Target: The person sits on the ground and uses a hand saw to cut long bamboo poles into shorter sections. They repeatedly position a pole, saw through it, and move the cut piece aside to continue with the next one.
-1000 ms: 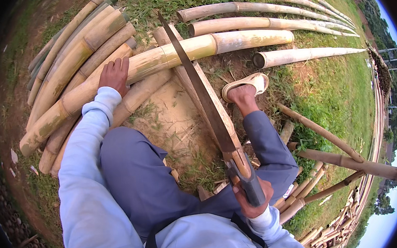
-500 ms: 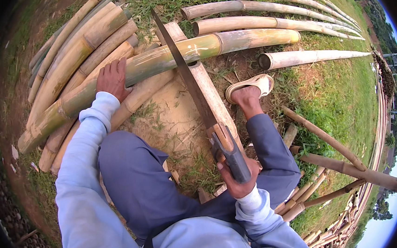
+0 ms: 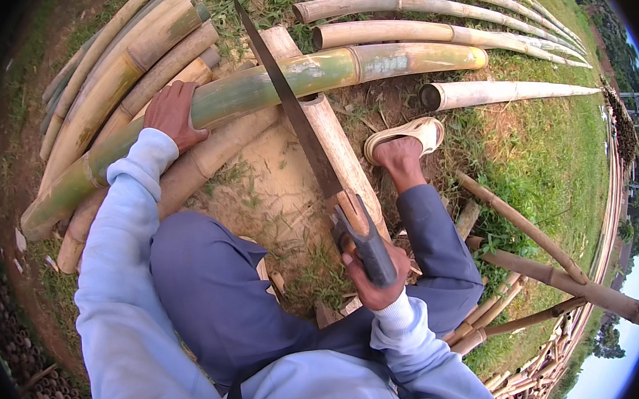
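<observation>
A thick green-and-yellow bamboo pole [image 3: 236,99] lies slantwise in front of me, across a pale split bamboo rest [image 3: 341,145]. My left hand [image 3: 174,117] is wrapped over the top of the pole, left of the saw, thumb on the near side. My right hand [image 3: 376,274] grips the handle of a long handsaw [image 3: 301,122]. Its dark blade crosses the pole near the joint, tip pointing away from me. Whether the teeth have entered the bamboo cannot be made out. My sandalled foot [image 3: 405,144] rests just right of the support.
Several bamboo poles [image 3: 136,60] are piled at the far left. More long poles [image 3: 426,33] lie on the grass at the far right, beside a single pale pole [image 3: 506,91]. A bamboo frame [image 3: 566,277] stands at the right, and sawdust [image 3: 239,183] covers the ground.
The green bamboo pole has rolled, showing a greener side and different pale marks. My left hand has shifted a little left with it. The handsaw has moved slightly left and away.
</observation>
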`<state>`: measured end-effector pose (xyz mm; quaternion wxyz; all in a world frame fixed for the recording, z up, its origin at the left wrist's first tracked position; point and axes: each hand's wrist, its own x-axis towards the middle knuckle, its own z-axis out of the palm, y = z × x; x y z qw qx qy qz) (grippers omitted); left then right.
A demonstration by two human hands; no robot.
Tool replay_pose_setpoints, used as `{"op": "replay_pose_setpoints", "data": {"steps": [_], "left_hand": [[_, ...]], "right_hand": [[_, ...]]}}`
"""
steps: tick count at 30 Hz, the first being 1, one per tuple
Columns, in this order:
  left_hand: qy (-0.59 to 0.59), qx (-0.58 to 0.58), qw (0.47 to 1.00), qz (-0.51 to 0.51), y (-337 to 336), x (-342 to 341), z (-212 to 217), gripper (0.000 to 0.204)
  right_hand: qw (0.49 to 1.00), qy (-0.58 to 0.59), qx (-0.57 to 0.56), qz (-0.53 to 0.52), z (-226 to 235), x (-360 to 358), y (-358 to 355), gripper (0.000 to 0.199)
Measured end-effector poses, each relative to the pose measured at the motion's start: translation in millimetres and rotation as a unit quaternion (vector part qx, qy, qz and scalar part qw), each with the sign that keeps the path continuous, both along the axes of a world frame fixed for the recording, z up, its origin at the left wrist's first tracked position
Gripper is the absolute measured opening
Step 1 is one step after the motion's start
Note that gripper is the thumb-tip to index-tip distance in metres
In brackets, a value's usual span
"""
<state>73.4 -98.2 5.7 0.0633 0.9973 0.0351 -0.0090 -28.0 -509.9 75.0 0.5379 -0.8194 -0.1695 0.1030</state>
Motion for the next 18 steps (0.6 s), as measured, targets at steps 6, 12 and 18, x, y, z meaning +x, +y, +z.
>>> {"op": "replay_pose_setpoints", "data": {"steps": [6,12,18], "left_hand": [[0.051,0.037,0.997,0.050,-16.1,1.5,0.0,0.086],[0.040,0.060,0.997,0.042,-13.6,-0.7,0.7,0.082],[0.044,0.060,0.996,0.042,-16.1,-0.7,1.7,0.081]], "right_hand": [[1.000,0.007,0.003,-0.007,-4.4,-2.1,4.8,0.018],[1.000,0.005,-0.013,-0.010,-10.8,-5.2,7.3,0.016],[0.999,0.014,-0.026,-0.032,-11.5,-21.5,8.1,0.015]]}}
